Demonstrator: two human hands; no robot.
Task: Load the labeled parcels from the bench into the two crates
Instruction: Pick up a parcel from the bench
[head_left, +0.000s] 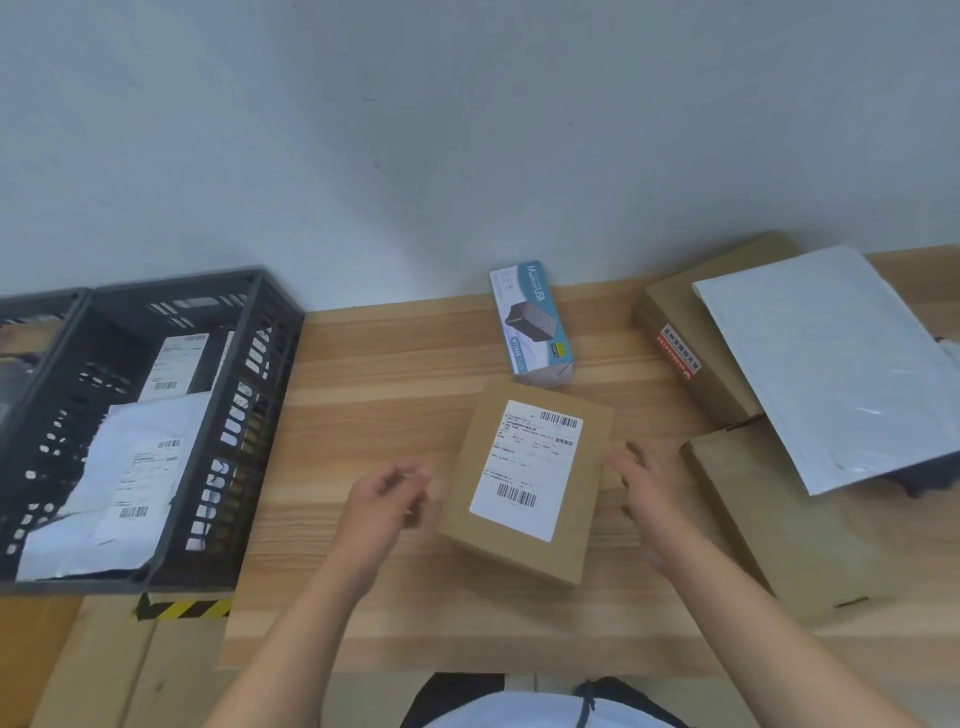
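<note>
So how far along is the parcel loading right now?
Done: a labelled white bag and another labelled parcel lie in the dark crate. In hand: the left hand and right hand flank the labelled brown box, not clearly gripping it. Left: that box, the blue USB box, the far brown box, the near brown box and the white mailer.

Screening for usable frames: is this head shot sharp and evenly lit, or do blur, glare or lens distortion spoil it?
Head view: soft, even light, faint shadows. Head view: left hand and right hand smeared slightly by motion; fine print on the labeled parcel soft, barcodes distinct. Head view: mild sheen on the white mailer; wide lens bows the far edge of the bench.
</note>
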